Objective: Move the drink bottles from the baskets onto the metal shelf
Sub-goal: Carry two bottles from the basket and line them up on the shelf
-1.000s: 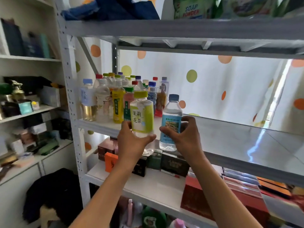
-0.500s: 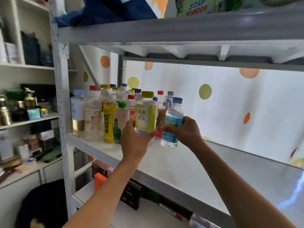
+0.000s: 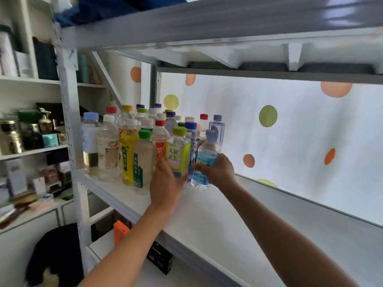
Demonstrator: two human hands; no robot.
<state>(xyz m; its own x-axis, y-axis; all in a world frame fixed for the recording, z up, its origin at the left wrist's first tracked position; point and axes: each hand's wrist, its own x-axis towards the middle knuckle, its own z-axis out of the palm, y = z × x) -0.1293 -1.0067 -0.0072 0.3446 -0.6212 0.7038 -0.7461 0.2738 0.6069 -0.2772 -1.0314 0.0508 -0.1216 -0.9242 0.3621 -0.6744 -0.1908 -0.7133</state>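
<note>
My left hand grips a clear bottle with a yellow-green label and lime cap, held upright just above the white metal shelf. Beside it, my right hand grips a water bottle with a blue label and pale blue cap, tilted slightly left. Both bottles are at the right edge of a cluster of several drink bottles standing on the shelf's left end. No baskets are in view.
The shelf's right part stretches bare to a dotted white curtain. An upper shelf hangs close overhead. A white upright post stands on the left, with cluttered side shelves beyond. Boxes sit on the lower shelf.
Both hands have carried their bottles further in over the shelf, towards the cluster of bottles on the left. The camera has moved closer and tilted up.
</note>
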